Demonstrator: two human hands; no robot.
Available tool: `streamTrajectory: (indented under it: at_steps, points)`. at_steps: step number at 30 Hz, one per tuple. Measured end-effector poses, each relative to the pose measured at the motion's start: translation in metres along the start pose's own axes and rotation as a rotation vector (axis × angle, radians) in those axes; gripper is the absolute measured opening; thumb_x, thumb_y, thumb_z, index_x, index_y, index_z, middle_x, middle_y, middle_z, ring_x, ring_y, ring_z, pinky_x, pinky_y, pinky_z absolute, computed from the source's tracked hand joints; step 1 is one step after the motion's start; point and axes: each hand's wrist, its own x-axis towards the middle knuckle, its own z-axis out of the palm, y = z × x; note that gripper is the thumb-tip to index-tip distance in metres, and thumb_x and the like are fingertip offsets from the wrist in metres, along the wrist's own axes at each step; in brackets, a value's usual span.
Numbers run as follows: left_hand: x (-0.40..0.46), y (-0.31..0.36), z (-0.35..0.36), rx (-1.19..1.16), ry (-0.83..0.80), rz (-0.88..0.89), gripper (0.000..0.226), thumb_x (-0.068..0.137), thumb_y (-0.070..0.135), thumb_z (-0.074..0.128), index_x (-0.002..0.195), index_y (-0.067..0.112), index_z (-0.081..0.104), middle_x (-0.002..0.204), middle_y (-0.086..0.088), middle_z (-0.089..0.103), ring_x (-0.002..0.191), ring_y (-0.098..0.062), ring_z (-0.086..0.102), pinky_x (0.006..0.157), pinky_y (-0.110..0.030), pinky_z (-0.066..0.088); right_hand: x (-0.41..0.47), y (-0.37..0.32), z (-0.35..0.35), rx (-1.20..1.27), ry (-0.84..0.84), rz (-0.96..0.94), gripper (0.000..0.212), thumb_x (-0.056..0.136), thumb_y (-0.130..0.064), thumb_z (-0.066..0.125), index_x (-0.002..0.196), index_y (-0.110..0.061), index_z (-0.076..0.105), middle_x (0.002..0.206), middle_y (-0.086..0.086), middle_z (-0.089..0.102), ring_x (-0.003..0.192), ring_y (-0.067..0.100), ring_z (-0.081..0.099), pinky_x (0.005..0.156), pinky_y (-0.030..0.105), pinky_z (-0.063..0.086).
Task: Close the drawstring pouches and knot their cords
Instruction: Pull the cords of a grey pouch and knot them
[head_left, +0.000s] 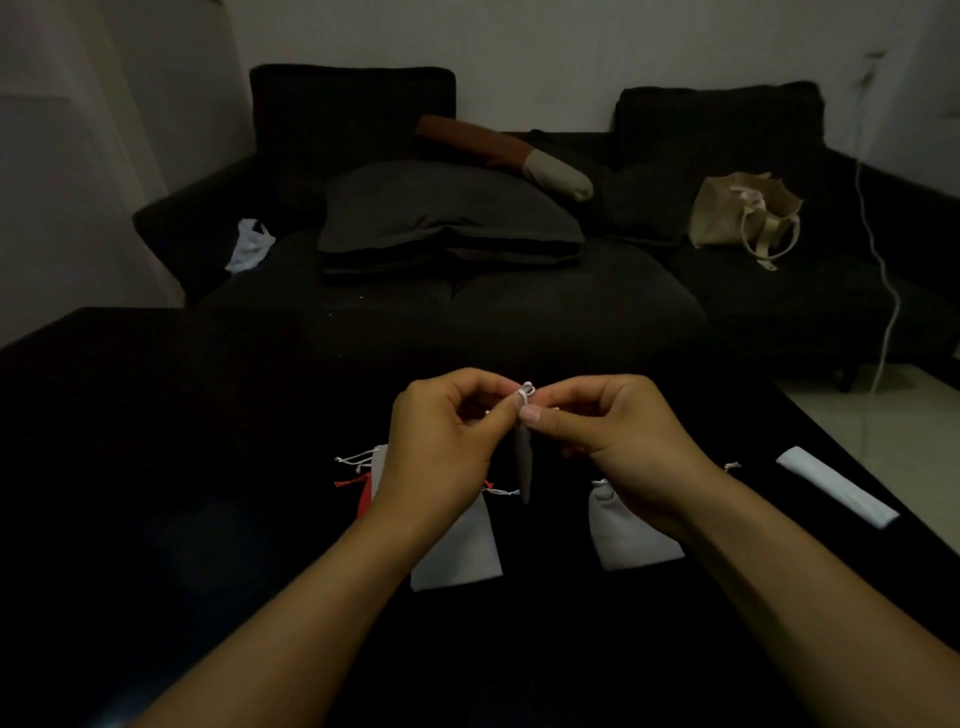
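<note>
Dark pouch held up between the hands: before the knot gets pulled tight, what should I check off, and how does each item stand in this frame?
1. Both hands on the cord: ok. The left hand and right hand pinch the white cord.
2. Loop formed: ok, a small loop shows above the fingertips.
3. Dark pouch hangs free above the black table: ok.
4. Pouch mouth fully cinched: cannot tell, the fingers hide it.
5. Other pouches out of the way: ok. The white pouch, grey pouch and red pouch lie flat below.
</note>
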Motion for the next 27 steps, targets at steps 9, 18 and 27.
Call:
streamTrajectory:
  at_steps: [9, 18, 27]
  points:
    - [0.007, 0.003, -0.009, -0.308, -0.121, -0.196, 0.021, 0.084, 0.007, 0.072, 0.104, 0.012, 0.074, 0.091, -0.007, 0.077, 0.090, -0.015, 0.074, 0.076, -0.019, 0.056, 0.002, -0.001, -0.008, 0.034, -0.137, 0.044, 0.024, 0.093, -0.014, 0.060, 0.108, 0.003, 0.069, 0.112, 0.025, 0.068, 0.096, 0.032, 0.062, 0.084, 0.039, 0.048]
    - [0.006, 0.003, -0.014, 0.069, -0.092, 0.223, 0.016, 0.084, 0.005, 0.073, 0.095, 0.017, 0.075, 0.088, 0.007, 0.075, 0.087, -0.004, 0.072, 0.079, -0.021, 0.057, 0.004, -0.001, -0.008, 0.045, -0.239, 0.047, 0.021, 0.100, -0.016, 0.050, 0.101, -0.008, 0.069, 0.090, 0.005, 0.069, 0.080, 0.013, 0.063, 0.071, 0.028, 0.045]
    - [0.007, 0.003, -0.014, 0.231, -0.093, 0.464, 0.017, 0.084, 0.008, 0.074, 0.100, 0.014, 0.076, 0.093, 0.004, 0.076, 0.088, -0.002, 0.071, 0.080, -0.025, 0.058, 0.001, -0.004, 0.001, 0.257, -0.139, 0.227, 0.029, 0.096, -0.031, 0.057, 0.099, -0.004, 0.066, 0.077, 0.006, 0.053, 0.062, 0.010, 0.046, 0.059, 0.023, 0.033]
